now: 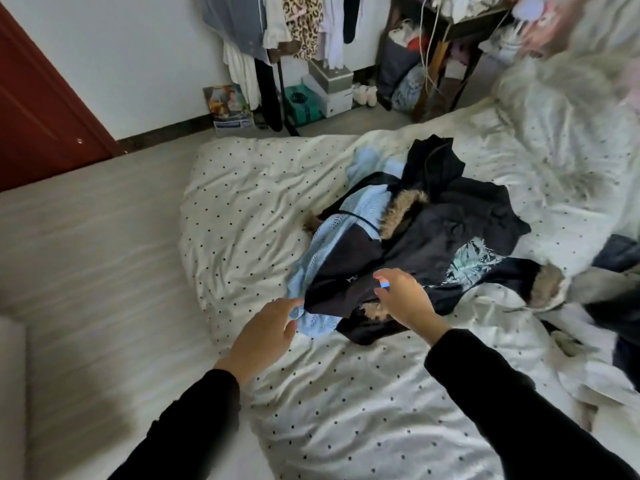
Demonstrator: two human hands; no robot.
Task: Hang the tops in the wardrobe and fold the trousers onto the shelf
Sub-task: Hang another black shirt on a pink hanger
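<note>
Tops and darker garments lie heaped (398, 237) on the dotted bedspread (346, 410), so you're at the sorting step, with nothing hung or folded yet. Your left hand (263, 334) has relaxed fingers touching the pale blue knit (322, 320) at the pile's near edge, and your right hand (405, 299) hovers loosely curled over the black garment (343, 271) (whether it pinches cloth, I cannot tell). Next, judge which single piece to lift free before heading to the clothes rail (277, 46).
</note>
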